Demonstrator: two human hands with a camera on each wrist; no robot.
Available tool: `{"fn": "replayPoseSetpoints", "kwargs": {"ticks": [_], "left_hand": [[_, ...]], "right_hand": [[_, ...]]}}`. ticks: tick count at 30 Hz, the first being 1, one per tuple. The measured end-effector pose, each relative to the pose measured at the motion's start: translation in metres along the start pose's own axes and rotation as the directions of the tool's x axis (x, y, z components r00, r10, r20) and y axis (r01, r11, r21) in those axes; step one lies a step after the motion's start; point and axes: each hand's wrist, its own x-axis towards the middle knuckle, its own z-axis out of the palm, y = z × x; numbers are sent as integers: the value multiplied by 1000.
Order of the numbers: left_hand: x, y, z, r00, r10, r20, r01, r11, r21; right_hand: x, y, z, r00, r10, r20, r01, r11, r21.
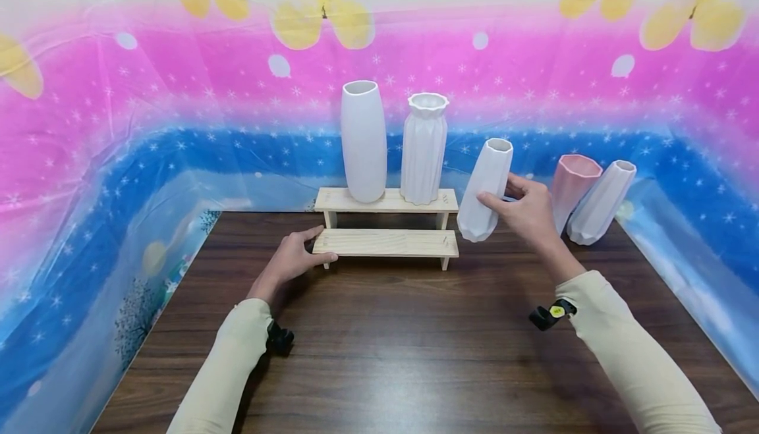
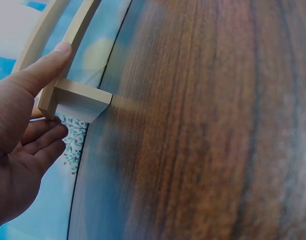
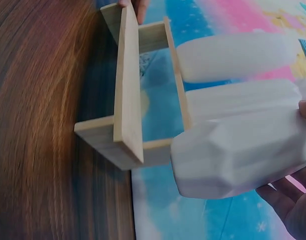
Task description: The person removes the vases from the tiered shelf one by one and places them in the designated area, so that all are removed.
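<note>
A two-step wooden stand stands at the back of the table. My left hand holds the left end of its lower step, thumb at the front edge and fingers behind, as the left wrist view also shows. On the upper step are a tall smooth white vase and a ribbed white vase with a flared, scalloped rim. My right hand grips a faceted white vase, slightly tilted, just right of the stand. In the right wrist view this faceted vase partly hides the ribbed one.
Right of my right hand stand a pink faceted vase, partly hidden by the hand, and another white faceted vase. The dark wooden table ends at a patterned cloth backdrop behind and at both sides.
</note>
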Motion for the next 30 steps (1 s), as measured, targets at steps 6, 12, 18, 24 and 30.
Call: {"fn": "replayPoseSetpoints", "kwargs": {"ticks": [6,12,18,24,30], "left_hand": [[-1,0,0,1000,-4,3,4,1000,0],[-1,0,1,1000,-6,6,6,1000,-11],[-1,0,0,1000,-3,6,3,1000,-21],[-1,1,1,1000,-1,7,1,1000,-26],[-1,1,0,1000,3,4,-3,1000,-16]], "right_hand": [[0,13,-8,1000,23,-4,-23,999,-49],[1,29,-11,999,49,-19,-50,997,-66],[3,46,-13,996,86,-27,-87,996,-38],[4,63,-12,993,96,-65,-97,995,-10],[7,77,-11,991,97,-95,-100,995,-28]]}}
